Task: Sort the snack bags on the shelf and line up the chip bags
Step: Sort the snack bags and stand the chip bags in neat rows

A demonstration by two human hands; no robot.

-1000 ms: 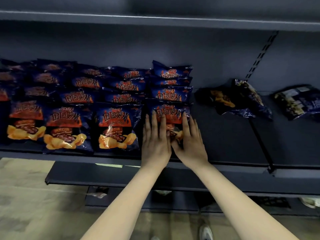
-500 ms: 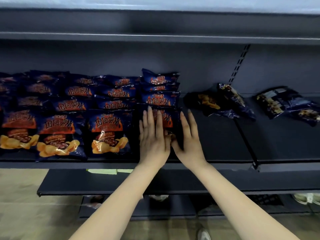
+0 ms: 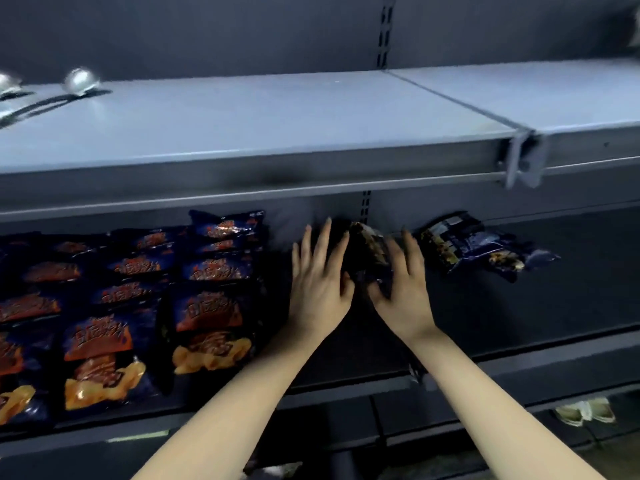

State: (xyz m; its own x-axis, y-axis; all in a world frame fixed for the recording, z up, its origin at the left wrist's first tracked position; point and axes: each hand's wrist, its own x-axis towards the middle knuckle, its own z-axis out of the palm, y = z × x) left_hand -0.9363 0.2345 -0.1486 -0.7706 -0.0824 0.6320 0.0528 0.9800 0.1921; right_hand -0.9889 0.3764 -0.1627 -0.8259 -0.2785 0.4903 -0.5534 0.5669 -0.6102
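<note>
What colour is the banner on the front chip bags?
Orange-red, on a dark blue chip bag; the head view shows it best.

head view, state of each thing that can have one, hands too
dark snack bag, tilted, between both hands
left hand, open, fingers straight, at its left
right hand, open, at its right
chip bags, lying in overlapping rows
far right snack bag, lying askew, untouched

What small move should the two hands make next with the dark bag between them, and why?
Probably close both hands on the crumpled dark bag and lift it. The left hand and right hand flank it with straight fingers, gripping nothing yet, and it lies askew, apart from the lined-up chip bags on its left.
</note>
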